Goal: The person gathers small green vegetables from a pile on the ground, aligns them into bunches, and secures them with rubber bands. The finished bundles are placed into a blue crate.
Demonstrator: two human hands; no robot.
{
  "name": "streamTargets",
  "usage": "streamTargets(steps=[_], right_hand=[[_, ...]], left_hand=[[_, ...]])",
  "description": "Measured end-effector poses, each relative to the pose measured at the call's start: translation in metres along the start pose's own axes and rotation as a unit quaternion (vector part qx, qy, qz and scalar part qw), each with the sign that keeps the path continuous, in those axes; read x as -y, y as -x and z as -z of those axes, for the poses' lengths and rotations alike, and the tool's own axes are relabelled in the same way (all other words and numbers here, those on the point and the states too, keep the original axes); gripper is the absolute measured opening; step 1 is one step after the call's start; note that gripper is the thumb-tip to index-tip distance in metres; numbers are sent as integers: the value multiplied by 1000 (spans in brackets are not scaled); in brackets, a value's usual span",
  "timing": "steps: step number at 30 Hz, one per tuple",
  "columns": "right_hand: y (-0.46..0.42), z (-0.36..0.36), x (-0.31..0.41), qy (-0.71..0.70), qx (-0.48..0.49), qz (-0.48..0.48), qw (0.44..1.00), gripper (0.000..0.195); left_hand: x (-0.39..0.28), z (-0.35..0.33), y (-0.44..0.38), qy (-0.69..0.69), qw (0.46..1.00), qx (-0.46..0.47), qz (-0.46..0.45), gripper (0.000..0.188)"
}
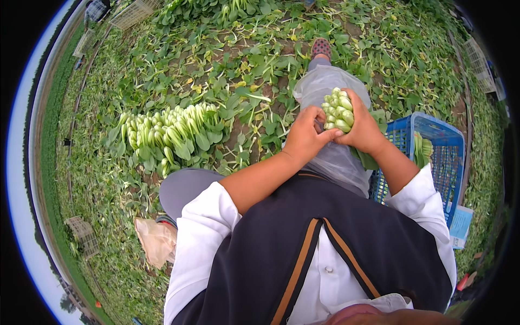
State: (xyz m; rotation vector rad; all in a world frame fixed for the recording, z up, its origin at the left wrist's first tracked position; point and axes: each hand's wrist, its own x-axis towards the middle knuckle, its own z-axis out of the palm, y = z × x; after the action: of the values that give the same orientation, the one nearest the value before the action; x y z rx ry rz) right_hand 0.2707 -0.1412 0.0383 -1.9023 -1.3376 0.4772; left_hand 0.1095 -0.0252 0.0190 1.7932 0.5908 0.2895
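Note:
Both my hands are around a bundle of small bok choy (338, 110), its pale stem bases turned up and towards me. My right hand (359, 126) wraps the bundle's right side, and some green leaves hang below that wrist. Against its left and lower side rest the thumb and fingers of my left hand (307, 132). The bundle is above my leg, which is covered by a clear plastic sheet (337, 81). On the ground to the left lies a long pile of bok choy (172, 126), stem bases mostly up.
Beside my right arm stands a blue plastic crate (440, 126) with bok choy bundles (423, 147) inside. Cut leaves cover the soil. A beige plastic bag (155, 242) lies by my left foot. Pale crates (134, 14) and a person (96, 10) are at the far left.

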Motion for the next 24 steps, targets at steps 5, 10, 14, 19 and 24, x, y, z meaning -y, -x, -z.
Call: streamTargets(steps=[5, 10, 14, 19, 24], right_hand=[[-2, 1, 0, -28, 3, -5, 1000, 103], [0, -10, -9, 32, -50, 19, 998, 100], [-2, -8, -7, 29, -24, -19, 999, 105], [-7, -1, 2, 22, 2, 8, 1000, 110], [-6, -6, 2, 61, -1, 21, 998, 110]], left_hand=[[-6, -14, -29, -85, 979, -55, -175, 104], [-3, -25, -51, -49, 981, -8, -186, 74], [4, -26, -55, -27, 980, -12, -195, 60], [-10, -11, -48, -108, 977, 2, -183, 61], [-12, -6, -41, -167, 970, 25, -173, 63]])
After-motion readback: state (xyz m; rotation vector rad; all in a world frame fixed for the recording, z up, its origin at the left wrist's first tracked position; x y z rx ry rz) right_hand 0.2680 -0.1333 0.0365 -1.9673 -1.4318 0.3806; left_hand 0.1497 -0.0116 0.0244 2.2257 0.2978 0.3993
